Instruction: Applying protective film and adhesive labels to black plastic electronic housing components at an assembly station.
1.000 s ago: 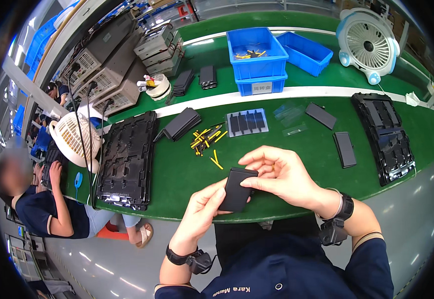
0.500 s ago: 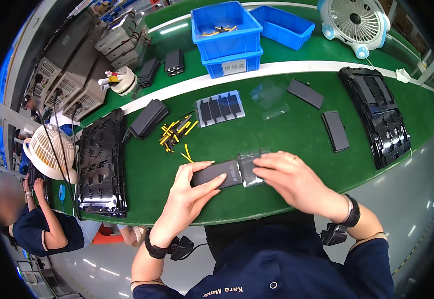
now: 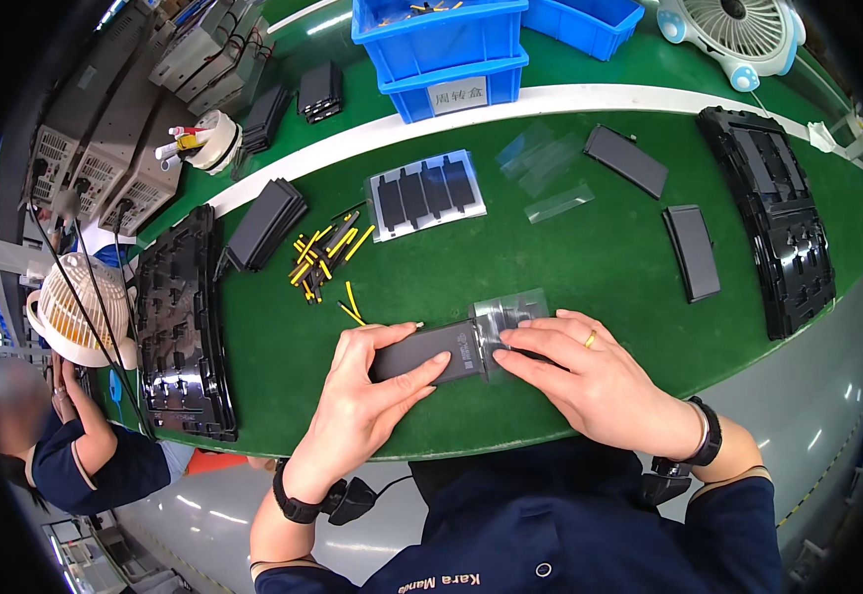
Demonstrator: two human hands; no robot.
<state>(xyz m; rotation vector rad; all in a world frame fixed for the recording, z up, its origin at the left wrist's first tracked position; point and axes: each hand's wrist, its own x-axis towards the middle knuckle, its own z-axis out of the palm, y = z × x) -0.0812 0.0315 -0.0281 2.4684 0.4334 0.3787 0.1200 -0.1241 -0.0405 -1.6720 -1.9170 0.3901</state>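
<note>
A flat black battery [image 3: 459, 348] lies on the green bench in front of me, its long side running left to right. My left hand [image 3: 360, 384] is closed around its left end, thumb on top and fingers along the far edge. A piece of clear film [image 3: 522, 305] lies across the battery's right end and sticks out beyond it on the far side. My right hand [image 3: 590, 374] presses bent, closed fingers onto that film. The film's edge under those fingers is hidden. Beyond my left hand is a loose pile of black-and-yellow strips [image 3: 327, 252].
Similar batteries [image 3: 691, 252] lie at right and in a stack [image 3: 268, 223] at left. Black plastic trays stand at the left [image 3: 186, 327] and right [image 3: 783, 223]. Farther off are a sheet of black stickers [image 3: 426, 193], clear films [image 3: 560, 202], blue bins [image 3: 441, 49] and a fan [image 3: 728, 35].
My view has shifted slightly, so the bench items sit differently in the picture. My right fingers have curled closer over the battery's right end. The left hand still grips the battery.
</note>
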